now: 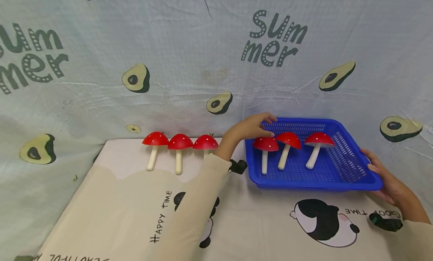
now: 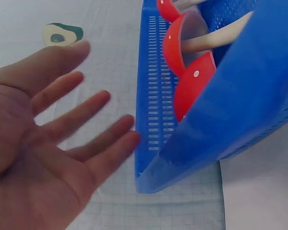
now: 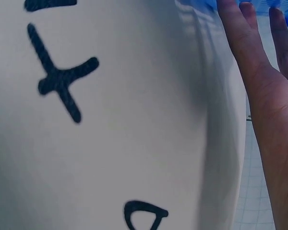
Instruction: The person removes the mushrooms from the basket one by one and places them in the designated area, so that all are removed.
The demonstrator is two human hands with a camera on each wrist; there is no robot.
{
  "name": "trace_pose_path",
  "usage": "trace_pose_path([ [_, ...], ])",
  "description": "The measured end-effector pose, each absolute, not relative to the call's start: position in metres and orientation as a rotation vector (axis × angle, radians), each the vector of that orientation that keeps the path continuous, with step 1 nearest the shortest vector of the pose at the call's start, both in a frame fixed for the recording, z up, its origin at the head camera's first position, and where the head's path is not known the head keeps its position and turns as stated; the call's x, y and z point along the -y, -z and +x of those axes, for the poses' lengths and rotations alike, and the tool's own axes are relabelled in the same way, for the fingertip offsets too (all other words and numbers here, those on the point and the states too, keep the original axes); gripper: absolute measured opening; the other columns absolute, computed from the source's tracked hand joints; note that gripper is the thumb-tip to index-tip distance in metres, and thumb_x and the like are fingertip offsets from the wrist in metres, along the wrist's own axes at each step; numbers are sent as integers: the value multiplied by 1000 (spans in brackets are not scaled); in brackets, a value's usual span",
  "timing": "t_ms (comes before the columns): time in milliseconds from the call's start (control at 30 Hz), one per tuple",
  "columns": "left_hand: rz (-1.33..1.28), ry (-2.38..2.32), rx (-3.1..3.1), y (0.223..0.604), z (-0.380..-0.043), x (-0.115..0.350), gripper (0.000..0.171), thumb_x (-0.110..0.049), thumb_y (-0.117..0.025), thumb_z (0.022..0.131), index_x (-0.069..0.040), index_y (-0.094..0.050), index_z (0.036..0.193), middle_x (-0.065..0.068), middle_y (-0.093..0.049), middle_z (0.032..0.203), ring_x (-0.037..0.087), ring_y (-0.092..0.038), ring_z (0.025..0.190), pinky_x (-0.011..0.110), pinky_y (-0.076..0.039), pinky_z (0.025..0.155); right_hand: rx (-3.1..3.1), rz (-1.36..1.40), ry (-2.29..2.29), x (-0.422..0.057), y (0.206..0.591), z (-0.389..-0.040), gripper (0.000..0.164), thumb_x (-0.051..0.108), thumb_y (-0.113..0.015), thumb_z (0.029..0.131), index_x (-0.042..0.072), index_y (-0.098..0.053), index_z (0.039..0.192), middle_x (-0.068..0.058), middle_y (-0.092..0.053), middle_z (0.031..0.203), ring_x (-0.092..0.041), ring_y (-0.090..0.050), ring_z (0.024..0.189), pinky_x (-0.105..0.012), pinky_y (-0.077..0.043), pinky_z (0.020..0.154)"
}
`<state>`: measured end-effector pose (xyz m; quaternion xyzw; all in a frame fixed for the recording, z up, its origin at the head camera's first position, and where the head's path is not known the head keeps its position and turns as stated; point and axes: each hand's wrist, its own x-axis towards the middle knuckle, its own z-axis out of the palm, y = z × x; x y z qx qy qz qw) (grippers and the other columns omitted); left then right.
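Note:
My left hand (image 1: pixel 254 126) is over the back left corner of a blue plastic basket (image 1: pixel 324 185), its fingers spread and nothing in them. In the left wrist view the palm shows beside the basket wall, fingertips close to it. Three toy mushrooms lie inside with red, white-dotted caps and pale stems: a left one (image 1: pixel 265 145), a middle one (image 1: pixel 288 140) and a right one (image 1: pixel 318 140). At the basket's right end my right hand (image 1: pixel 389 182) grips the rim, fingers over the edge. The right wrist view shows only part of that grip.
Left of the basket, three more toy mushrooms lie in a row on the cloth-covered table (image 1: pixel 118 201): one (image 1: pixel 155 140), another (image 1: pixel 180 142) and a third (image 1: pixel 205 142), partly hidden by my left arm. A printed curtain (image 1: pixel 182 103) hangs behind the table.

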<state>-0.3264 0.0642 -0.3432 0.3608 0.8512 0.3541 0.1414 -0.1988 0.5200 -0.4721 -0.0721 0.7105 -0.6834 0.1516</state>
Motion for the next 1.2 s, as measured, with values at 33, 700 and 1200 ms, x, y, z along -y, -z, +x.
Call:
trace_pose_path([
  [33, 1042, -993, -2459, 343, -327, -64, 49, -20, -70, 96, -11, -55, 142, 13, -58, 143, 28, -55, 132, 31, -48, 106, -2026, -211, 1965, -520, 472, -199, 55, 36, -32, 106, 54, -10, 154, 22, -50, 125, -13, -67, 100, -40, -61, 79],
  [700, 529, -849, -2482, 361, -337, -108, 55, -4, -76, 88, -18, -62, 139, 5, -55, 144, 20, -53, 126, 34, -49, 102, -1984, -211, 2010, -521, 471, -199, 55, 35, -34, 107, 51, -10, 154, 17, -53, 126, -16, -68, 100, -40, -62, 79],
  [1200, 275, -669, -2466, 366, -335, -117, 58, -17, -81, 86, -27, -61, 139, 0, -56, 140, 19, -53, 118, 35, -53, 95, -1912, -255, 2048, -517, 468, -200, 51, 34, -33, 107, 51, -14, 152, 14, -54, 127, -17, -67, 103, -41, -61, 81],
])
